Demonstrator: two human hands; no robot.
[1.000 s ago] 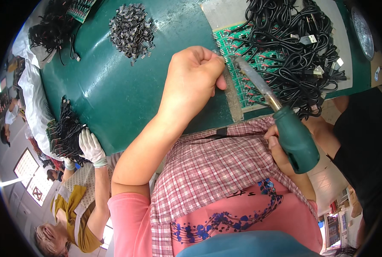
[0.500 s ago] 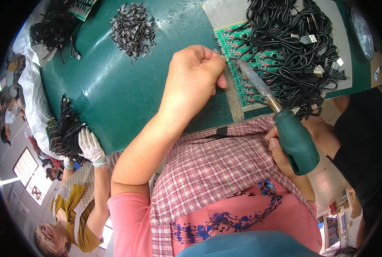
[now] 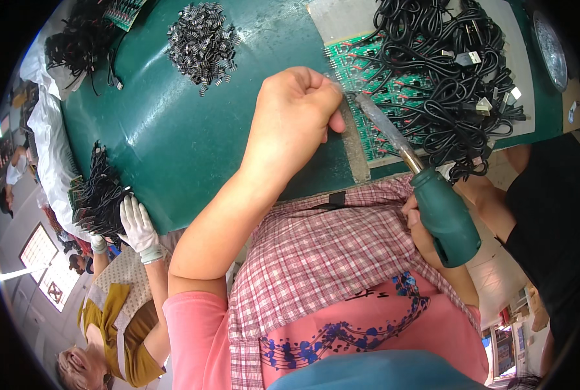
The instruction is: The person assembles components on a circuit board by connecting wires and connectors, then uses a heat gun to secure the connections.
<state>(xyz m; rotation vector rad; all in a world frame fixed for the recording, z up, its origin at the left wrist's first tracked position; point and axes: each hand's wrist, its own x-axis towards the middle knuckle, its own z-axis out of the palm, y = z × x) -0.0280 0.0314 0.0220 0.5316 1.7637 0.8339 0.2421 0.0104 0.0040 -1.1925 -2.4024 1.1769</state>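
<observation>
The person's left hand (image 3: 296, 110) is folded closed above the left edge of the green circuit boards (image 3: 373, 133), with the thumb pressed on the forefinger; whether some small thing is pinched there, I cannot tell. The right hand (image 3: 413, 211) is mostly hidden behind the green handle of the soldering iron (image 3: 446, 218), and its visible fingers are curled around this handle. The iron is tilted, and its tip is near the left fingertips, over the boards; if it touches them, I cannot tell. The boards lie on a grey sheet (image 3: 342, 23) on the green table (image 3: 140, 149), and many black cables (image 3: 455, 123) lie over their right part. Farther to the left is a heap of small dark parts (image 3: 202, 49), and a co-worker's gloved hand (image 3: 138, 224) is beside a bundle of cables (image 3: 98, 195)
</observation>
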